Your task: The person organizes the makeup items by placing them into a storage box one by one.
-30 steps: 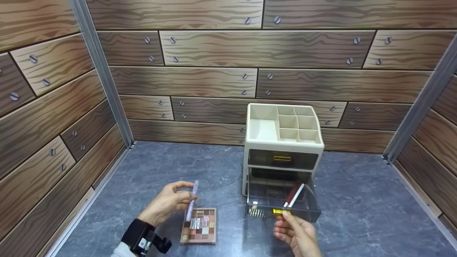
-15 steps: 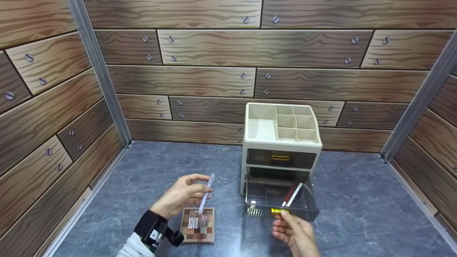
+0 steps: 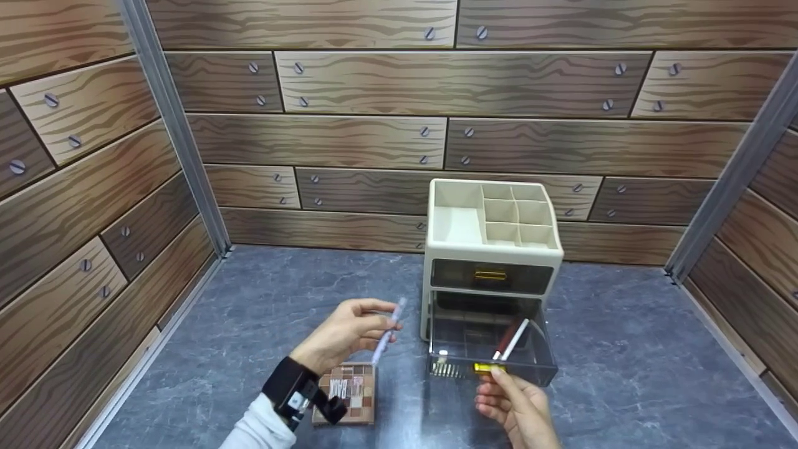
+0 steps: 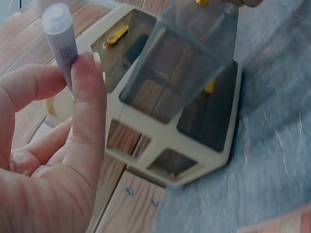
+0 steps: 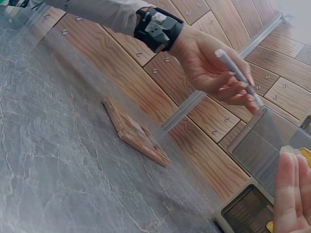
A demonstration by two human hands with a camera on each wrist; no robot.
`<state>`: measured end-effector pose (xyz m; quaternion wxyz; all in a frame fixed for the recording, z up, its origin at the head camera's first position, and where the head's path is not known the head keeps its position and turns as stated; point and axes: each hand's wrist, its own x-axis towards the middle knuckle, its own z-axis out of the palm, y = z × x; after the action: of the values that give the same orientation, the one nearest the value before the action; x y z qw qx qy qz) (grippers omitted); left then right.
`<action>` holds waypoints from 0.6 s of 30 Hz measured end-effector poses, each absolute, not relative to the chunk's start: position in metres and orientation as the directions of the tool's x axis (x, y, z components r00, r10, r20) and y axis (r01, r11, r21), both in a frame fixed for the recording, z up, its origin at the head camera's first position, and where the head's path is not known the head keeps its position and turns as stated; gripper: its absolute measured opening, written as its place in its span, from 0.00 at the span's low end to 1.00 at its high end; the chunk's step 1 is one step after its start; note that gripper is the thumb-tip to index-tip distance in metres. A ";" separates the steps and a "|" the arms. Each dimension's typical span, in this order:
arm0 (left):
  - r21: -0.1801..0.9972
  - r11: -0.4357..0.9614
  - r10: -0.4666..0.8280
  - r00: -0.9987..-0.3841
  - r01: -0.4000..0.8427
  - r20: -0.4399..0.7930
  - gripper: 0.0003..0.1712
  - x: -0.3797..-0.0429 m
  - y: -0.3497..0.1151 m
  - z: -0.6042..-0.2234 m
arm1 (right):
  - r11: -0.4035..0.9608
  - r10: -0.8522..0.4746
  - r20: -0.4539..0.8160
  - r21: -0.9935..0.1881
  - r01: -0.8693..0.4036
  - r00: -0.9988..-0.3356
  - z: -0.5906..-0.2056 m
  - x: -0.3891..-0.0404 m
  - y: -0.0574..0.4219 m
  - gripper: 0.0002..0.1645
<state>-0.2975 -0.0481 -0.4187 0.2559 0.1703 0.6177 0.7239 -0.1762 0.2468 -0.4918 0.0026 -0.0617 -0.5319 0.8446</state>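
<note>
My left hand [image 3: 349, 330] holds a slim lavender pen-shaped tube [image 3: 388, 333] between thumb and fingers, tilted, above the table beyond the eyeshadow palette [image 3: 356, 408]. Up close in the left wrist view, the tube [image 4: 62, 43] has a translucent end and a small printed mark. With thumb and fingers, my right hand [image 3: 520, 405] pinches the gold handle [image 3: 487, 368] of a clear smoky drawer [image 3: 533, 373], which is pulled out of a cream organizer [image 3: 495, 251]. Inside the drawer lie a white stick [image 3: 516, 340] and a dark red stick [image 3: 506, 340], side by side and slanted.
The organizer's top has one large and several small compartments. Above the pulled-out drawer, another dark drawer [image 3: 455, 275] is closed. Wood-patterned walls [image 3: 349, 143] enclose the grey marbled table [image 3: 280, 280] at the back and sides.
My left hand has carried the lavender tube rightward, from over the palette toward the pulled-out drawer. My right hand stays on the handle and the drawer has not moved.
</note>
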 end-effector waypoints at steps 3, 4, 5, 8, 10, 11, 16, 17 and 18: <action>0.981 -0.114 0.592 -0.803 -0.160 -0.062 0.21 -0.298 -0.038 -0.415 | -0.434 0.072 -0.097 -0.899 0.056 -0.993 -0.493 -0.176 0.246 0.17; 0.981 -0.116 0.597 -0.800 -0.158 -0.059 0.22 -0.298 -0.035 -0.414 | -0.434 0.069 -0.093 -0.899 0.055 -0.993 -0.493 -0.176 0.246 0.17; 0.980 -0.117 0.598 -0.799 -0.159 -0.058 0.22 -0.299 -0.032 -0.413 | -0.434 0.065 -0.094 -0.899 0.057 -0.993 -0.493 -0.176 0.246 0.17; 0.982 -0.110 0.606 -0.793 -0.155 -0.057 0.22 -0.299 -0.023 -0.410 | -0.436 0.054 -0.087 -0.898 0.055 -0.995 -0.494 -0.176 0.247 0.18; 0.984 -0.101 0.614 -0.787 -0.149 -0.057 0.22 -0.300 -0.019 -0.408 | -0.436 0.054 -0.078 -0.899 0.047 -0.995 -0.494 -0.176 0.247 0.18; 0.985 -0.093 0.616 -0.786 -0.145 -0.058 0.22 -0.300 -0.017 -0.407 | -0.437 0.056 -0.078 -0.898 0.045 -0.995 -0.494 -0.176 0.248 0.18; 0.991 -0.041 0.631 -0.772 -0.128 -0.073 0.22 -0.300 -0.007 -0.401 | -0.444 0.056 -0.096 -0.894 0.061 -0.994 -0.493 -0.176 0.248 0.18; 0.992 -0.032 0.635 -0.769 -0.124 -0.075 0.22 -0.300 -0.005 -0.399 | -0.443 0.057 -0.100 -0.894 0.065 -0.993 -0.493 -0.177 0.249 0.18; 0.992 -0.025 0.640 -0.765 -0.120 -0.077 0.22 -0.299 -0.002 -0.397 | -0.442 0.058 -0.104 -0.894 0.068 -0.993 -0.492 -0.176 0.249 0.18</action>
<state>-0.2995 -0.0024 -0.3975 0.2767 0.2025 0.6409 0.6868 -0.1764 0.2489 -0.4925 -0.0029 -0.0595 -0.5281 0.8471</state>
